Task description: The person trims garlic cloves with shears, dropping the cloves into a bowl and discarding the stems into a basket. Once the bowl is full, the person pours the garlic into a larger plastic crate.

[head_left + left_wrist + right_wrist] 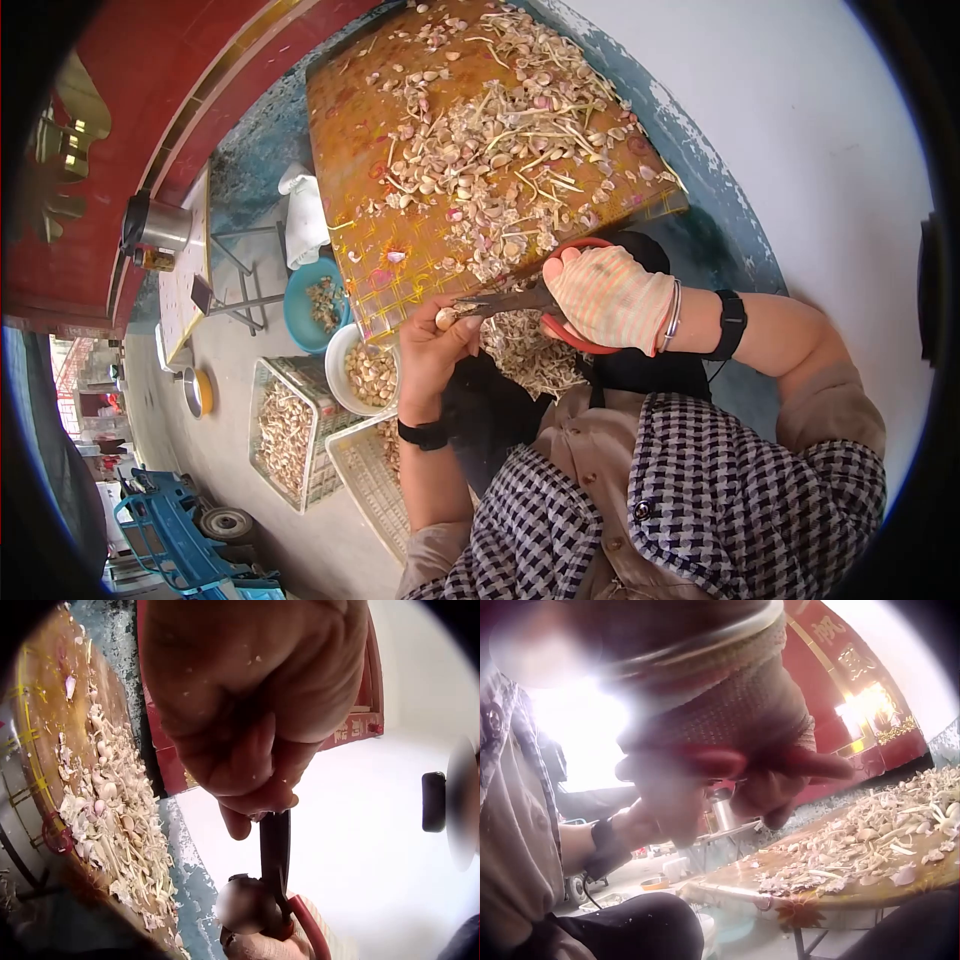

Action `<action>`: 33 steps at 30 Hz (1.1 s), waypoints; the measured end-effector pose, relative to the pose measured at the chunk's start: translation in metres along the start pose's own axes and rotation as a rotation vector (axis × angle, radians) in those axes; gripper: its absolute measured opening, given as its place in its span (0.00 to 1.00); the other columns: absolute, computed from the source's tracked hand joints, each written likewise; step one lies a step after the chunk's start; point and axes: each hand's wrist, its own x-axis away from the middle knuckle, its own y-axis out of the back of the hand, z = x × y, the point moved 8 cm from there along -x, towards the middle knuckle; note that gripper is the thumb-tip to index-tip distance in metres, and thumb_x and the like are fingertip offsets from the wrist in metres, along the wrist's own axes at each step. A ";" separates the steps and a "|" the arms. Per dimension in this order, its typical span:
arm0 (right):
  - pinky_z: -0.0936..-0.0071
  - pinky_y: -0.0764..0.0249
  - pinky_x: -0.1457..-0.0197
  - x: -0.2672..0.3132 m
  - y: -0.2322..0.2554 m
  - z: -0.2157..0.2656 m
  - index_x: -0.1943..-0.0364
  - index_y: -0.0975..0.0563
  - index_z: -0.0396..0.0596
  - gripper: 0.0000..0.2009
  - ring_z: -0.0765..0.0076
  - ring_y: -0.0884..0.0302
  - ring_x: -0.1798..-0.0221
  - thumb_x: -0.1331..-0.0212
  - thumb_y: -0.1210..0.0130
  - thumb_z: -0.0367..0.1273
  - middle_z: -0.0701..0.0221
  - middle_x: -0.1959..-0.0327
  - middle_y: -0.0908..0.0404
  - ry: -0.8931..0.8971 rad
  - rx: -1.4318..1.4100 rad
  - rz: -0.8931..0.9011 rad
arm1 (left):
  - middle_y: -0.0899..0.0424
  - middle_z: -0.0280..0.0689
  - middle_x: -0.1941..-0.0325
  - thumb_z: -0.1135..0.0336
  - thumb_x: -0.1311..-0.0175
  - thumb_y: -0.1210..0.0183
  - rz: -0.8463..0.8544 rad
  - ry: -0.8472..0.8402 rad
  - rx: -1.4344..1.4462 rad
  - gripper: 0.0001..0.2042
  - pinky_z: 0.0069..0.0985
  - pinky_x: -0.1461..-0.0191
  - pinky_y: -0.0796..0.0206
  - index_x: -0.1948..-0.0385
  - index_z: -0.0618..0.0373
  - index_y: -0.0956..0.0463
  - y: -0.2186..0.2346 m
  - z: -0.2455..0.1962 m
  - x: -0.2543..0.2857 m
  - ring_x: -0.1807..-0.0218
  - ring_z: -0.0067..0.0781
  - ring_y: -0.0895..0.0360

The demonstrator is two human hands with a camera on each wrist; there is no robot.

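In the head view my left hand (430,350) pinches a pale garlic clove (446,318) between thumb and fingers, near the table's front corner. My right hand (612,295), in a striped fabric half-glove, grips red-handled scissors (505,301). Their dark blades point left and reach the clove at the left fingertips. The left wrist view shows the blades (275,847) running up to the curled left fingers, which hide most of the clove. Red handle loops (705,761) wrap around the gloved fingers in the right wrist view.
Loose garlic cloves and stalks (500,140) cover the patterned table (345,120). A heap of garlic stalks (535,360) lies below its edge. To the left stand a white bowl (337,375) of cloves, a teal basin (297,305) and a crate (305,490) of garlic.
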 end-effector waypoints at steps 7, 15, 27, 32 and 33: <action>0.63 0.24 0.67 -0.008 0.000 0.001 0.65 0.28 0.42 0.14 0.56 0.19 0.67 0.41 0.47 0.40 0.61 0.72 0.22 0.021 -0.162 0.076 | 0.18 0.37 0.71 0.76 0.39 0.38 0.034 -0.047 0.070 0.11 0.13 0.78 0.40 0.56 0.63 0.23 0.006 0.004 0.005 0.78 0.19 0.27; 0.69 0.27 0.67 -0.016 0.000 0.002 0.69 0.24 0.41 0.13 0.56 0.19 0.70 0.44 0.39 0.39 0.55 0.75 0.22 -0.172 -0.803 0.080 | 0.16 0.45 0.63 0.72 0.36 0.41 0.064 -0.080 0.272 0.15 0.14 0.78 0.39 0.49 0.64 0.25 0.005 0.008 0.016 0.78 0.21 0.27; 0.65 0.26 0.65 -0.029 0.020 0.055 0.65 0.21 0.42 0.14 0.51 0.21 0.68 0.52 0.36 0.38 0.57 0.73 0.21 0.124 -1.020 -0.296 | 0.23 0.32 0.72 0.68 0.32 0.43 -0.243 -0.177 0.142 0.16 0.14 0.80 0.41 0.45 0.64 0.28 0.002 0.013 0.052 0.81 0.20 0.30; 0.62 0.26 0.66 -0.018 0.028 0.062 0.67 0.22 0.40 0.16 0.50 0.21 0.70 0.53 0.36 0.39 0.58 0.76 0.23 -0.013 -0.941 -0.328 | 0.20 0.35 0.67 0.65 0.31 0.45 -0.232 -0.265 0.341 0.15 0.12 0.80 0.41 0.48 0.64 0.28 0.003 0.018 0.052 0.78 0.17 0.28; 0.62 0.26 0.66 -0.018 0.028 0.065 0.67 0.22 0.40 0.16 0.50 0.21 0.70 0.53 0.36 0.39 0.58 0.76 0.23 -0.007 -0.937 -0.323 | 0.20 0.35 0.66 0.64 0.30 0.46 -0.209 -0.172 0.496 0.14 0.11 0.80 0.40 0.50 0.63 0.28 0.001 0.026 0.050 0.77 0.16 0.28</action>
